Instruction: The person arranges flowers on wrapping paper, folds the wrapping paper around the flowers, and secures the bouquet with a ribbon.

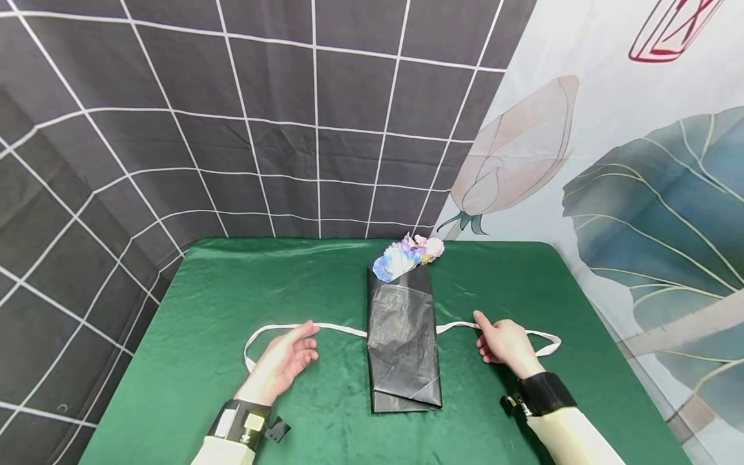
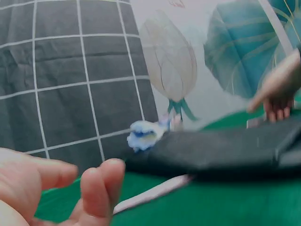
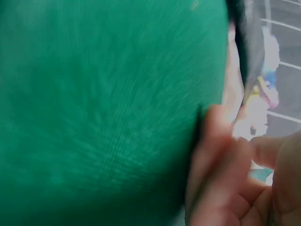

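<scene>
A bouquet wrapped in black paper (image 1: 403, 349) lies lengthwise on the green cloth, with blue, pink and cream flowers (image 1: 401, 257) showing at its far end. Beneath it runs a white ribbon (image 1: 343, 329), coming out on both sides. To the left, my left hand (image 1: 281, 361) is over the ribbon, palm inward and fingers loosely bent; the left wrist view shows a gap between thumb and fingers. On the other side, my right hand (image 1: 507, 345) overlaps the ribbon's right part, thumb stretched out and fingers loosely curled. Blur softens its fingertips (image 3: 218, 120) in the right wrist view.
Green cloth (image 1: 232, 284) covers the table. Behind it hangs a dark backdrop with a white grid (image 1: 279, 129), and at the right a pale one with painted flower and leaf shapes (image 1: 523, 148). The ribbon's right end loops back (image 1: 552, 345) past my right hand.
</scene>
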Demonstrator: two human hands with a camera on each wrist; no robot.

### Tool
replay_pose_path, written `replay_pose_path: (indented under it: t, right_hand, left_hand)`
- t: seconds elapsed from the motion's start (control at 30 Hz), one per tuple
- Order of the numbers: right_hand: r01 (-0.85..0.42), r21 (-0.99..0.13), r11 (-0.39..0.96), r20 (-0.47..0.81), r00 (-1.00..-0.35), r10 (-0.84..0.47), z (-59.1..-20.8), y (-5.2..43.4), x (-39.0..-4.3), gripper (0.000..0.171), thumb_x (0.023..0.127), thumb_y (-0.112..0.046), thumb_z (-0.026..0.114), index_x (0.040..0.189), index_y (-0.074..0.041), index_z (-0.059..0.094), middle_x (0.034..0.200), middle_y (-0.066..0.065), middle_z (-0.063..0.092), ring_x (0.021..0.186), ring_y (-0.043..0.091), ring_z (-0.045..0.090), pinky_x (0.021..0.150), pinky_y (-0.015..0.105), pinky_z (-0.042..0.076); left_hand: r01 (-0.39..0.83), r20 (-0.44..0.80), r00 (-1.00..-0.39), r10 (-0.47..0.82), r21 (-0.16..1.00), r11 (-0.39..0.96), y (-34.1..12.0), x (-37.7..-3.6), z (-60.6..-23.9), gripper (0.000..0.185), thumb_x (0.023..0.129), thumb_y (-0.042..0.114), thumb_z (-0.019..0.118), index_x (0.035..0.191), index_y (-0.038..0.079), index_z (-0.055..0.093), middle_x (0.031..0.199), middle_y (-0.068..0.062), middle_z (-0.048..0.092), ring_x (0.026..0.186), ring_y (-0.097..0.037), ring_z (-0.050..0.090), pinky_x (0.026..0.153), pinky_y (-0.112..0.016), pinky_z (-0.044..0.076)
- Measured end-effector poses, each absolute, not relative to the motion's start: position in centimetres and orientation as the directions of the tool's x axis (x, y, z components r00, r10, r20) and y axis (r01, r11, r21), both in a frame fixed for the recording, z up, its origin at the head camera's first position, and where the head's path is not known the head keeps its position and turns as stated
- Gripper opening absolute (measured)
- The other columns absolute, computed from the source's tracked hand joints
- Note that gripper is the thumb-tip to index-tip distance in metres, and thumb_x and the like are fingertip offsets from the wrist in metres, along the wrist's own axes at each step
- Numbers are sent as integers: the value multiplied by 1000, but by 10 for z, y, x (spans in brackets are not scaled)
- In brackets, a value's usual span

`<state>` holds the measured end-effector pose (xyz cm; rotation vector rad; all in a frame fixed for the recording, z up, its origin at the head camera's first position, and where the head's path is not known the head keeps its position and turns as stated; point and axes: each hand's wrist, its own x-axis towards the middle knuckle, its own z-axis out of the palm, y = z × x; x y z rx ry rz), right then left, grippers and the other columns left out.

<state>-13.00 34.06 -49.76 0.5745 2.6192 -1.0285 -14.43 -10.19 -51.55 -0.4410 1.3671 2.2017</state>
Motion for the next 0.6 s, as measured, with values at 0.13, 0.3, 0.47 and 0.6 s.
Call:
replay_pose_path:
  t: [0.13, 0.3, 0.47, 0.6]
  right_hand:
    - [399, -468, 789, -338, -905, 258, -496, 340, -139, 66, 101, -59, 46, 62, -11, 69, 54, 0, 65, 48, 14, 65, 55, 30, 52]
    - [354, -424, 833, -289, -925, 247, -491, 339, -146, 44, 95, -39, 59, 59, -14, 64, 52, -1, 62, 49, 15, 62, 51, 29, 45]
    - [348, -537, 768, -245, -936, 253, -492, 335, -148, 16, 87, -21, 62, 75, -11, 65, 60, -2, 64, 55, 12, 60, 52, 26, 45]
    - [318, -787, 529, -238, -947, 214, -492, 330, -145, 16, 97, -16, 58, 104, -2, 62, 90, -1, 76, 76, 1, 64, 65, 23, 51]
  left_hand:
    - [-542, -504, -835, 223, 677, -499, -91, -150, -513, 12, 102, 23, 60, 99, 14, 67, 74, 6, 61, 63, -9, 63, 61, -15, 51]
    - [-495, -491, -853, 176, 654, -572, -81, -162, -513, 18, 105, 23, 55, 87, 20, 54, 64, 11, 50, 57, -4, 51, 57, -14, 43]
    - [-470, -487, -859, 160, 624, -624, -77, -175, -512, 25, 105, 27, 55, 84, 22, 43, 60, 10, 33, 55, -5, 33, 55, -17, 30]
    - [-431, -454, -884, 117, 689, -584, -74, -180, -508, 24, 103, 31, 59, 86, 22, 46, 63, 9, 31, 58, -5, 31, 56, -18, 28]
